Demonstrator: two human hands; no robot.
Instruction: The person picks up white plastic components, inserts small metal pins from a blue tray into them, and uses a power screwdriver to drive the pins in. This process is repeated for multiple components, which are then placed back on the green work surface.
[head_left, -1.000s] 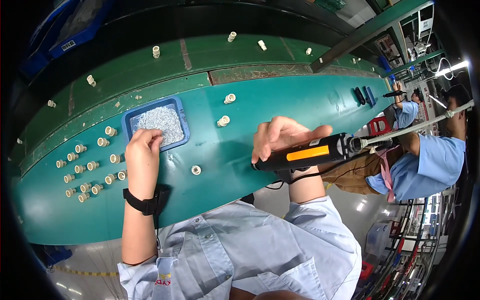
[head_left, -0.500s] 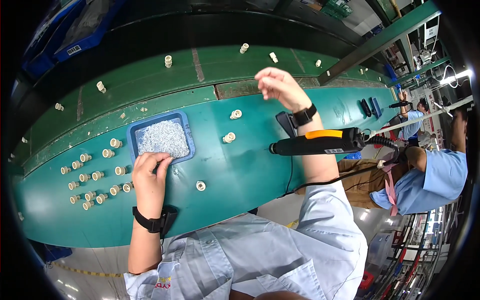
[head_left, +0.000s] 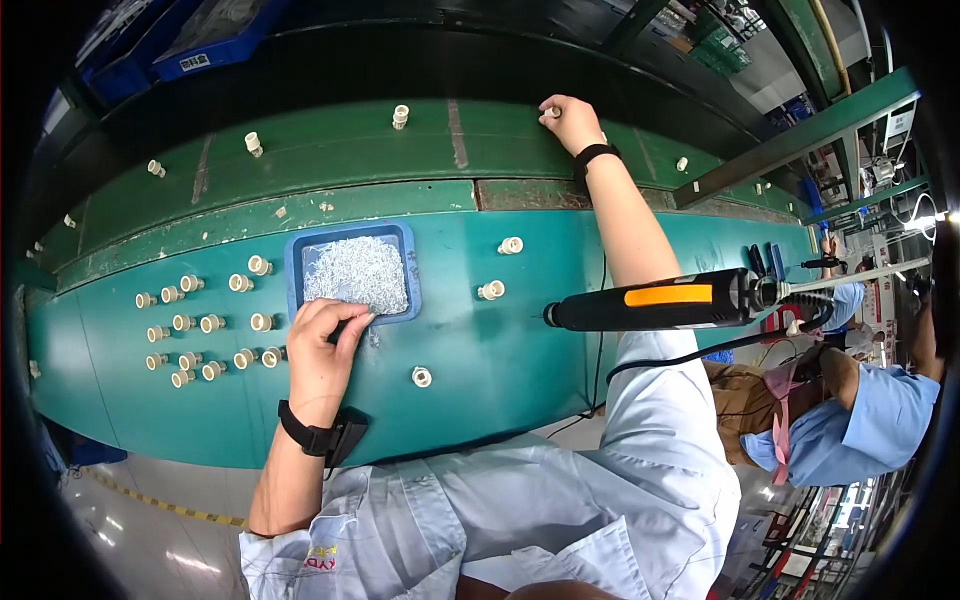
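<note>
The left hand (head_left: pixel 322 358) has its thumb and fingertips pressed together at the near rim of a blue tray (head_left: pixel 294 272); whether a tiny piece sits between them I cannot tell. Silvery pieces (head_left: pixel 358 272) fill the tray just beyond those fingertips. The right hand (head_left: pixel 577 126), reaching farther out over a green strip (head_left: pixel 350 150), pinches a cream fitting (head_left: pixel 551 113) in its curled fingers. Loose fittings (head_left: pixel 212 323) stand on the tabletop (head_left: pixel 500 400) left of the left hand, others (head_left: pixel 491 290) between both hands. A black driver (head_left: pixel 660 304) crosses before the right arm.
</note>
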